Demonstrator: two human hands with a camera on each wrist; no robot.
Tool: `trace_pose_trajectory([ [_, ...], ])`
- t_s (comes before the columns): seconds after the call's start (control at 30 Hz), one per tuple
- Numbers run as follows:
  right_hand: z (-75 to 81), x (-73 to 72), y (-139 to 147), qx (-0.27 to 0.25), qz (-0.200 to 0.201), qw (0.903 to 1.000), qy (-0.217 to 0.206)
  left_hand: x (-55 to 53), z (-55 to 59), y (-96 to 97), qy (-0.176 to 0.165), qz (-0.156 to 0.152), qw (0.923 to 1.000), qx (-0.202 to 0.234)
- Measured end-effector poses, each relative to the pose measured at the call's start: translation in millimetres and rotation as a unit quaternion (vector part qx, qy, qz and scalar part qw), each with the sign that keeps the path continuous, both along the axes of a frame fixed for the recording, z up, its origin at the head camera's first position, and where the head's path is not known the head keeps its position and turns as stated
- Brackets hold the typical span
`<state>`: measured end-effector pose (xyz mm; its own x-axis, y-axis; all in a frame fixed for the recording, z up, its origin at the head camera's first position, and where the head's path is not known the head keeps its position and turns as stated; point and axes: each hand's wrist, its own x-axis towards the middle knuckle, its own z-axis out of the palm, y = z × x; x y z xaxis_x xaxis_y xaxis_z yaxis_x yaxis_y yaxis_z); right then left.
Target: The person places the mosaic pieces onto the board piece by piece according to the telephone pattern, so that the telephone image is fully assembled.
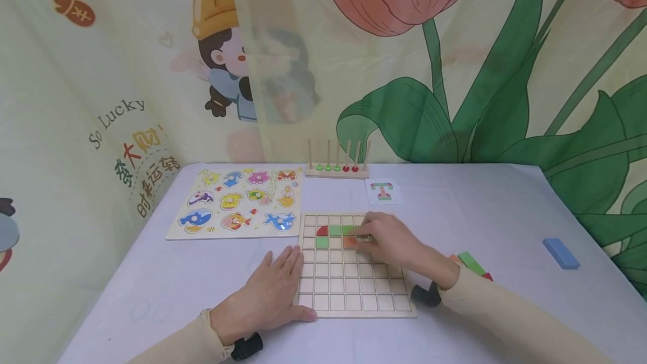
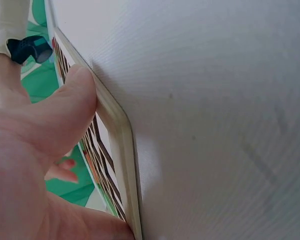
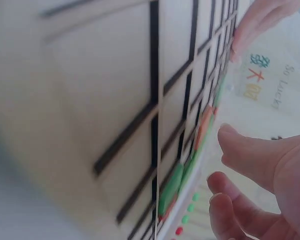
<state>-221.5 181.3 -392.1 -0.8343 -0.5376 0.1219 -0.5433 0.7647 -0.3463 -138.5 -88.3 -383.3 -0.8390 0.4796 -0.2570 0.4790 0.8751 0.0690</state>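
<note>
A wooden grid board (image 1: 354, 314) lies on the table. In its upper rows sit a red rounded tile (image 1: 322, 231), green square tiles (image 1: 335, 230) and an orange tile (image 1: 349, 242). My right hand (image 1: 391, 240) is over the upper part of the board, fingertips beside the orange tile. In the right wrist view its thumb (image 3: 240, 147) and fingers stand apart, and I see nothing held between them. Along the board's left edge rests my left hand (image 1: 270, 291), fingers extended. Its thumb (image 2: 77, 92) lies on the rim by the front corner.
Behind the left hand lies an animal peg puzzle (image 1: 237, 232). A peg stand with beads (image 1: 337, 173) and a pattern card (image 1: 383, 192) are at the back. Loose tiles (image 1: 472, 263) lie partly behind the right forearm; blue pieces (image 1: 561, 253) sit far right.
</note>
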Motion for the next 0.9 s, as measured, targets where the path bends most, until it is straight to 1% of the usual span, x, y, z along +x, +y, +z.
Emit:
trace_pose_trajectory([
  [0.1,3.8,5.1,13,-0.008,-0.015,0.9998,0.009,0.1,0.2,0.3,-0.001,0.0,1.0,0.0],
  [0.23,9.6,13.8,33,-0.011,-0.058,0.9982,0.001,-0.5,0.4,0.3,0.0,0.0,1.0,-0.003],
  [0.37,12.8,24.8,56,-0.01,-0.11,0.9937,-0.02,-1.0,1.0,0.5,-0.004,0.005,1.0,-0.002],
  [0.53,12.8,39.5,78,0.008,-0.156,0.9872,-0.03,-1.0,1.4,0.7,-0.004,0.005,1.0,0.0],
  [0.67,9.0,49.7,90,0.022,-0.176,0.9836,-0.034,-0.7,1.3,0.6,-0.001,0.002,1.0,0.0],
  [0.9,2.2,61.6,108,0.04,-0.179,0.9821,-0.04,-0.7,0.2,0.3,-0.006,0.004,1.0,0.004],
])
